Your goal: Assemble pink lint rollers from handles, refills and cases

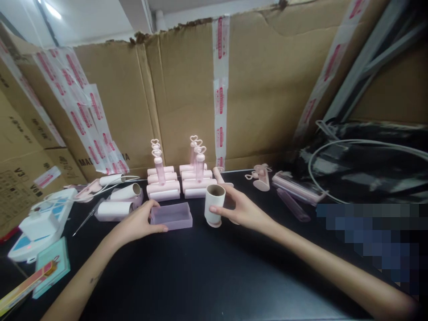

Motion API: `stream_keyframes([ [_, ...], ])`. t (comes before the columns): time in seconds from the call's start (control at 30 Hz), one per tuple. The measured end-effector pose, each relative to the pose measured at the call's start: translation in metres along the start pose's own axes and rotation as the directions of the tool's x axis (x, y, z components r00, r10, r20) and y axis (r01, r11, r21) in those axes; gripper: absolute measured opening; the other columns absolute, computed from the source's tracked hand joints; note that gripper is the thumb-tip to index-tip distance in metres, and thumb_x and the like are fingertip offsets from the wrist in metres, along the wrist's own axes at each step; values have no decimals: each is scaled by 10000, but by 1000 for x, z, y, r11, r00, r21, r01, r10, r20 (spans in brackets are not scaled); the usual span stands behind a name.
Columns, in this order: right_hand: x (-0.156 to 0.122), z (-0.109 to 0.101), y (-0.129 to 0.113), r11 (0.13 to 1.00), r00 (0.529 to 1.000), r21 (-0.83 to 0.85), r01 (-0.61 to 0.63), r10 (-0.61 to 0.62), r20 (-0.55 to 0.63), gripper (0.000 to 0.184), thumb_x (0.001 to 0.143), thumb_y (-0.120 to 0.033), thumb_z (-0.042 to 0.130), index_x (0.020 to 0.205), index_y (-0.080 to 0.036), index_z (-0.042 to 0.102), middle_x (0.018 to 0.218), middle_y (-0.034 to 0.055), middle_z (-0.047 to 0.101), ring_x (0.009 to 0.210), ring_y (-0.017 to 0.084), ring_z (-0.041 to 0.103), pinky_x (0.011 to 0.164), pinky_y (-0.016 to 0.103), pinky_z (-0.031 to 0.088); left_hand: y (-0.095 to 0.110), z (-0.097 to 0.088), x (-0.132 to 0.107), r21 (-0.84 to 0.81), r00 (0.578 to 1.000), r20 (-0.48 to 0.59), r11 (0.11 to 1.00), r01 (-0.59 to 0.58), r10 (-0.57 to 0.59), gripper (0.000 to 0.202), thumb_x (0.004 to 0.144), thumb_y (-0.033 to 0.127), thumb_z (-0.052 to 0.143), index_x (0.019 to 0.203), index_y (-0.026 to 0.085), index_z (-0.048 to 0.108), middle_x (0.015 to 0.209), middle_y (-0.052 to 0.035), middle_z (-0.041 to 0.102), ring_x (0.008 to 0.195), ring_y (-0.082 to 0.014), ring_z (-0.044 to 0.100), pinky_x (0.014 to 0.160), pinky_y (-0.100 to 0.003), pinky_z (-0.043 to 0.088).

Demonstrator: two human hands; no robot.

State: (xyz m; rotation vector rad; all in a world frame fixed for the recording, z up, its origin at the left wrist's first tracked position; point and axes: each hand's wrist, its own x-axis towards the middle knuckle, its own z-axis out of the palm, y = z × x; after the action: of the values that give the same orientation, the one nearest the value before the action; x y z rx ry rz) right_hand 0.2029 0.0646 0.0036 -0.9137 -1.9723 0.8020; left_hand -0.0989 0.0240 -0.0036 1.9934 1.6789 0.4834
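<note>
My left hand (142, 220) grips the left end of a translucent purple tray (172, 217), thumb along its front side and fingers behind. The tray is open at the top and rests on the black table. To its right, my right hand (239, 207) is closed around a white roll (214, 205) with a brown cardboard core, held upright with the core opening up. A pale pink piece shows under the roll's lower end. Behind the tray stand several pink units (163, 186) with white rolls and heart-topped handles (199, 165). Part of a pink piece (223, 176) lies behind my right hand.
White rolls (115, 208) lie at the left, near a white power strip (50, 227), a teal box (55, 267) and a yellow utility knife (28, 285). Pink parts (262, 177) and a purple strip (293, 206) lie right. Taped cardboard (267, 89) walls the back.
</note>
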Motion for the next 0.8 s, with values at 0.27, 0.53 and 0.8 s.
stream_keyframes([
  [0.27, -5, 1, 5, 998, 999, 62, -30, 30, 12, 375, 720, -413, 685, 1016, -209, 578, 1028, 65, 630, 932, 269, 589, 869, 413, 470, 0, 1, -1, -40, 999, -28, 999, -25, 24, 696, 609, 549, 697, 1160, 222, 426, 973, -36, 542, 905, -221, 553, 826, -342, 430],
  [0.53, -8, -1, 4, 998, 999, 51, -45, 44, 28, 424, 718, -415, 684, 1072, -211, 568, 1000, 48, 651, 900, 261, 610, 837, 395, 485, -1, 5, 1, -84, 999, -35, 996, -37, 34, 786, 629, 503, 704, 1255, 233, 313, 1024, -33, 516, 870, -184, 549, 841, -339, 435],
  [0.8, -13, 6, 3, 998, 996, 5, -68, 68, 50, 437, 719, -447, 677, 1070, -216, 557, 972, 47, 652, 857, 262, 602, 807, 401, 496, 9, 5, -5, 47, 979, -174, 994, -103, 110, 973, 577, 545, 734, 1337, 216, 223, 1230, -126, 443, 1140, -309, 463, 955, -485, 383],
])
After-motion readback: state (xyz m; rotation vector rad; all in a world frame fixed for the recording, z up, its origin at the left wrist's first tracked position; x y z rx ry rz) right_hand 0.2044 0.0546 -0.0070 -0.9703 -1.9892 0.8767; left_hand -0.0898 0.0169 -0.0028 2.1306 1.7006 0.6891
